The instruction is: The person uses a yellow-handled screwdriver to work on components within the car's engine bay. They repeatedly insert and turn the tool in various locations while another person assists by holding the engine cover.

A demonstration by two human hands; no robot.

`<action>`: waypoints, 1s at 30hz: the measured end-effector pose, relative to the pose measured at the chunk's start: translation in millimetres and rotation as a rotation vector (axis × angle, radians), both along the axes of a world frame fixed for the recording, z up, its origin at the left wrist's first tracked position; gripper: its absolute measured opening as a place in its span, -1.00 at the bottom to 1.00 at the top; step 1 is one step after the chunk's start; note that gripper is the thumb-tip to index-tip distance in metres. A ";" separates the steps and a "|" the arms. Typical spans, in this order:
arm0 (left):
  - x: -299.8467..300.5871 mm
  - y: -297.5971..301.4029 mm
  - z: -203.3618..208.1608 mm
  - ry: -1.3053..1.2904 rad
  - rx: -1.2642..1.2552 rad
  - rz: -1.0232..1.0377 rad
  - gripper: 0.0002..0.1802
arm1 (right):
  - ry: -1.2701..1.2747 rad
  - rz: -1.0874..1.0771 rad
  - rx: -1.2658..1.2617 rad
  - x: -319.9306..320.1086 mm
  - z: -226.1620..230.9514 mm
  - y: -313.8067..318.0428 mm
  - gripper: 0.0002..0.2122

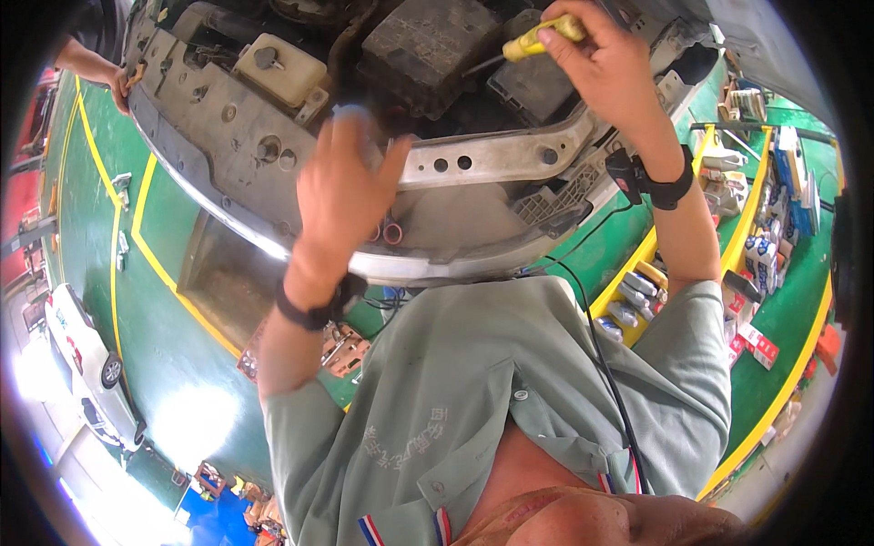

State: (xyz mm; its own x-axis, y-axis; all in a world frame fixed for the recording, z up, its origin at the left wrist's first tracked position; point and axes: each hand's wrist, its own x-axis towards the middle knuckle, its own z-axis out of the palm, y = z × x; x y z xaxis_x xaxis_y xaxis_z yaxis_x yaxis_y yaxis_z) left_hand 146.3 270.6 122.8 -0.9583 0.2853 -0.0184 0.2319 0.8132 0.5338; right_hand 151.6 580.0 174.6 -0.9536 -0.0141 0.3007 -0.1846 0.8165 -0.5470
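My right hand (596, 64) is closed round the yellow handle of a screwdriver (543, 38). Its thin metal shaft points left, over the dark box-shaped covers in the engine bay. My left hand (350, 177) is raised above the metal front crossmember (492, 156), its thumb apart from the fingers. Motion smears those fingers; a blurred bluish-grey patch shows at their tips, and I cannot make out what it is. Just beyond my left hand sits a cream fluid reservoir (280, 69) with a dark cap. A black box cover (428, 45) lies between the two hands.
Another person's hand (119, 89) rests on the car's front edge at far left. Yellow-framed shelving (655, 241) with bottles and boxes stands at right. A dark cable (583, 305) runs down my shirt. A white car (82, 364) is parked at far left on green floor.
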 end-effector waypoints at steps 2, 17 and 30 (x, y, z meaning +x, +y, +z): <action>39.4 -24.3 -26.6 -0.084 -0.153 0.026 -0.46 | -0.039 0.037 -0.021 -8.9 -13.1 2.0 -0.78; 99.2 -12.0 -76.1 0.107 -0.206 0.168 -0.57 | 0.117 0.184 0.061 -43.4 -91.5 16.7 -0.77; 103.8 -30.1 -78.9 0.126 0.129 0.340 -0.79 | 0.168 0.200 0.097 -49.0 -110.5 24.6 -0.75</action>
